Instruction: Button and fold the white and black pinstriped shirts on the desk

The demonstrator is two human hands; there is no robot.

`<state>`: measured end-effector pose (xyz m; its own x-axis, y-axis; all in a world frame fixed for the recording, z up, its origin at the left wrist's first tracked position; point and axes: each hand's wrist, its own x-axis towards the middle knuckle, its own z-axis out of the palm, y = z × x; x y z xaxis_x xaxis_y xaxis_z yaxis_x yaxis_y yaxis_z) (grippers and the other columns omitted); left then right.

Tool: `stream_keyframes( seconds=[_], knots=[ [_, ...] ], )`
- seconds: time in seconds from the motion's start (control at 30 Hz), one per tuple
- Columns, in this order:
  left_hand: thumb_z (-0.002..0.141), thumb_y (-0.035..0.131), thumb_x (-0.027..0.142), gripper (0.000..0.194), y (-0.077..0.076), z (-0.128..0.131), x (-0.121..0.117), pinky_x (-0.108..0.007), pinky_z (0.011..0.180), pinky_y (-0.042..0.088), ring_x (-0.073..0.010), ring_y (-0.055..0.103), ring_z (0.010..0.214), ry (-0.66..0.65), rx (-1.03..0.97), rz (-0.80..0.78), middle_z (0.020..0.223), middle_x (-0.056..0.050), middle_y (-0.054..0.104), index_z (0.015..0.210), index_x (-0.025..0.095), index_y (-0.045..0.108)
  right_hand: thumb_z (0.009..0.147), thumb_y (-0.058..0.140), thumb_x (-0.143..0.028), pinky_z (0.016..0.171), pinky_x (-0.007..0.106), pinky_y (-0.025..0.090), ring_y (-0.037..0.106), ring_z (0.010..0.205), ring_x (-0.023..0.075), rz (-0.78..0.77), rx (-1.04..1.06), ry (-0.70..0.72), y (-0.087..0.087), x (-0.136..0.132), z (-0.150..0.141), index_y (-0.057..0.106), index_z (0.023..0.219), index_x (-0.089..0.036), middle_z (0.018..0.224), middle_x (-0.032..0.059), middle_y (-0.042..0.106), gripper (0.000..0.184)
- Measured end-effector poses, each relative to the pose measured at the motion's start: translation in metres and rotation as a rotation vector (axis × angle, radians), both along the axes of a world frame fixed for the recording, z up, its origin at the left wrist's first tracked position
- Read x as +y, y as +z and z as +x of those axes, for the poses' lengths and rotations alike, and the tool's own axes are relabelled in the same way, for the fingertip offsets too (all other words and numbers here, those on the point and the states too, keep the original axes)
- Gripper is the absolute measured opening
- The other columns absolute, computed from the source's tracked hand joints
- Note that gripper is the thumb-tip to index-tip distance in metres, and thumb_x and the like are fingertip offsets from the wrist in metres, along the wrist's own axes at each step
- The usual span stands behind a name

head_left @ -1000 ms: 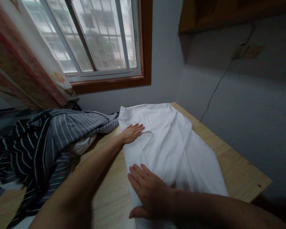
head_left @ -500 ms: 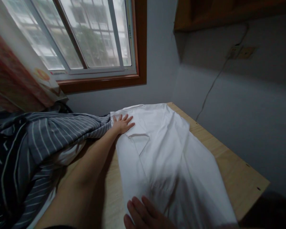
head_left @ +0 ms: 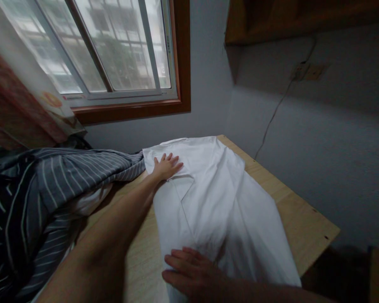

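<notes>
A white collared shirt [head_left: 221,193] lies spread on a light wooden board [head_left: 145,256], with soft creases down its middle. My left hand [head_left: 168,166] rests on the shirt near its collar at the far end, fingers spread. Close to me, my right hand [head_left: 192,269] lies across the shirt's left part with its fingers stretched out. Neither hand grips the cloth. The shirt's near end runs out of view beneath my right forearm.
Grey striped fabric [head_left: 63,176] is heaped on the left, touching the shirt's far corner. Beyond stand a window [head_left: 129,50] and a patterned curtain [head_left: 25,92]. A cable [head_left: 273,118] hangs from a wall socket at right, under a wooden shelf [head_left: 271,25].
My left hand has slid slightly right over the shirt. My right hand has come further into view and turned, its fingers now pointing left. The view has shifted a little.
</notes>
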<state>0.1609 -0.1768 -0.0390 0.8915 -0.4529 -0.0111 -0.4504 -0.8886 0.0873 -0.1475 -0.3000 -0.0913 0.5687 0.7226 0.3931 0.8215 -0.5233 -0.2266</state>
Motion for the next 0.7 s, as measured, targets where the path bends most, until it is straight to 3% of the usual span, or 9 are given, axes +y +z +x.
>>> stream_keyframes(
  seconds=[0.1,0.2,0.27,0.33,0.4,0.5,0.6,0.7],
  knots=[
    [0.091,0.026,0.067,0.069,-0.001,-0.049,-0.012,-0.067,0.110,0.010,-0.0379,0.016,0.145,-0.167,-0.013,-0.009,0.159,-0.008,0.022,0.149,0.031,0.033,0.093,0.053,-0.047,0.107,0.037,0.042,0.042,0.134,0.0219,0.286,0.210,-0.111,0.028,-0.030,0.016,0.041,0.139,-0.013,0.142,0.0176,0.048,0.059],
    [0.089,0.029,0.070,0.071,-0.009,-0.082,-0.009,-0.064,0.112,0.011,-0.0375,0.015,0.146,-0.295,0.017,0.010,0.159,-0.006,0.021,0.151,0.034,0.029,0.095,0.048,-0.043,0.107,0.045,0.041,0.045,0.132,0.0254,0.479,0.248,-0.436,0.037,-0.074,0.046,0.044,0.140,-0.017,0.142,0.0166,0.048,0.052],
    [0.089,0.029,0.071,0.072,-0.015,-0.089,-0.001,-0.063,0.113,0.012,-0.0369,0.016,0.146,-0.317,0.025,0.021,0.159,-0.005,0.021,0.151,0.035,0.028,0.095,0.045,-0.046,0.110,0.050,0.036,0.041,0.135,0.0280,0.454,0.205,-0.674,0.033,-0.107,0.065,0.042,0.143,-0.018,0.146,0.0170,0.043,0.055],
    [0.089,0.029,0.071,0.073,-0.018,-0.088,0.008,-0.061,0.113,0.011,-0.0361,0.016,0.146,-0.320,0.014,0.024,0.159,-0.005,0.020,0.151,0.034,0.027,0.093,0.045,-0.049,0.113,0.054,0.028,0.029,0.141,0.0309,0.270,0.163,-0.784,0.023,-0.137,0.072,0.039,0.146,-0.016,0.152,0.0177,0.033,0.062],
    [0.089,0.029,0.072,0.074,-0.017,-0.083,0.017,-0.060,0.114,0.010,-0.0353,0.016,0.146,-0.332,0.013,0.034,0.159,-0.005,0.020,0.152,0.034,0.026,0.093,0.044,-0.050,0.115,0.055,0.024,0.022,0.144,0.0319,0.051,0.155,-0.774,0.012,-0.160,0.066,0.038,0.147,-0.014,0.155,0.0178,0.028,0.065],
    [0.089,0.027,0.072,0.073,-0.012,-0.077,0.025,-0.058,0.114,0.009,-0.0341,0.015,0.146,-0.366,0.026,0.050,0.160,-0.004,0.018,0.152,0.034,0.026,0.096,0.040,-0.051,0.115,0.053,0.023,0.023,0.144,0.0305,-0.171,0.168,-0.693,-0.001,-0.175,0.040,0.039,0.147,-0.015,0.154,0.0173,0.030,0.063],
    [0.090,0.027,0.071,0.073,-0.009,-0.075,0.030,-0.057,0.115,0.007,-0.0332,0.013,0.147,-0.394,0.034,0.070,0.160,-0.004,0.018,0.152,0.033,0.025,0.096,0.039,-0.051,0.116,0.053,0.023,0.022,0.144,0.0292,-0.215,0.146,-0.655,-0.007,-0.175,0.016,0.037,0.148,-0.017,0.155,0.0155,0.029,0.062],
    [0.091,0.026,0.070,0.072,-0.008,-0.073,0.033,-0.057,0.115,0.004,-0.0332,0.011,0.147,-0.410,0.047,0.093,0.160,-0.005,0.016,0.153,0.032,0.023,0.094,0.044,-0.052,0.115,0.053,0.027,0.029,0.142,0.0298,-0.115,0.170,-0.643,-0.006,-0.174,0.007,0.043,0.144,-0.018,0.152,0.0156,0.034,0.061]
  ],
)
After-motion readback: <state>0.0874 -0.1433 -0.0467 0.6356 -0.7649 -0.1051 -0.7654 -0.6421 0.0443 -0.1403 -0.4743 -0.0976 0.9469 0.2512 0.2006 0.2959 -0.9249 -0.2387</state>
